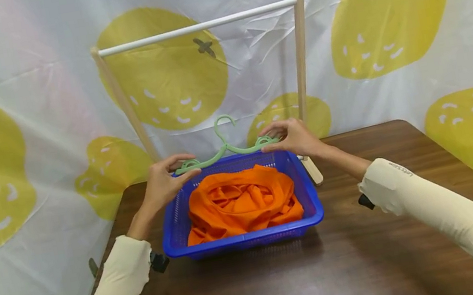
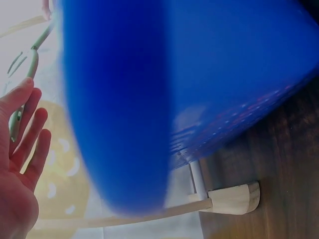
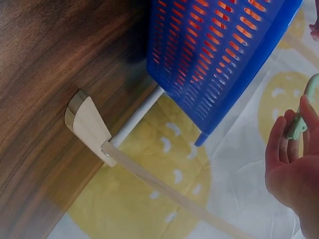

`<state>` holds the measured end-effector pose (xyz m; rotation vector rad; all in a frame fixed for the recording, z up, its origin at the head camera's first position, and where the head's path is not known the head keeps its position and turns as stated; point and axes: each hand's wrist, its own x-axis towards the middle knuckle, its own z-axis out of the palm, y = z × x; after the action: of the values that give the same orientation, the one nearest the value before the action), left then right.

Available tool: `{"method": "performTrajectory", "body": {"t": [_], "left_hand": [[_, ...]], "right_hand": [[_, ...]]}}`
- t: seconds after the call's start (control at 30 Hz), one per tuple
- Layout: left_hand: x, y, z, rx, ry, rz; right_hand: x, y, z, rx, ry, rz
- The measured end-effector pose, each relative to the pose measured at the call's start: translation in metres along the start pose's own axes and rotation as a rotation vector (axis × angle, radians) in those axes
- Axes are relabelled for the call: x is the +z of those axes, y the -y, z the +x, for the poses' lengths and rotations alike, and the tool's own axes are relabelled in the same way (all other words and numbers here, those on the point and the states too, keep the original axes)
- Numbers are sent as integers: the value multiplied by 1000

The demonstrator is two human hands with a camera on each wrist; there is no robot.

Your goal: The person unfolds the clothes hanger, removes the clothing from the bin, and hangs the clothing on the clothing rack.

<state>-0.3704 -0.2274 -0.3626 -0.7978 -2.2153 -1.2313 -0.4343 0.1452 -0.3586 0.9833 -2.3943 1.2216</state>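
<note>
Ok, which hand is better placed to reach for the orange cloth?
Probably the left hand, narrowly. Both it and the right hand hold the green hanger by its ends, but in the head view the left looks lower and closer to the orange cloth.

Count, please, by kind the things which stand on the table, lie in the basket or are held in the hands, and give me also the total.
Green hanger: 1
Blue basket: 1
Orange cloth bundle (counted as one heap): 1
Rack with white bar: 1
Total: 4
</note>
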Motion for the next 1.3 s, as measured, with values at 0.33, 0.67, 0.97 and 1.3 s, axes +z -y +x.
{"method": "performTrajectory", "body": {"t": [0.33,0.67,0.97,1.3], "left_hand": [[2,-6,5,-75,29,-12],[6,-7,8,-39,46,-25],[11,-11,7,-57,63,-43],[16,-10,6,-38,61,-37]], "right_hand": [[3,6,4,-2,12,57],[4,14,9,7,137,96],[12,31,21,-26,176,49],[23,47,31,7,176,60]]}}
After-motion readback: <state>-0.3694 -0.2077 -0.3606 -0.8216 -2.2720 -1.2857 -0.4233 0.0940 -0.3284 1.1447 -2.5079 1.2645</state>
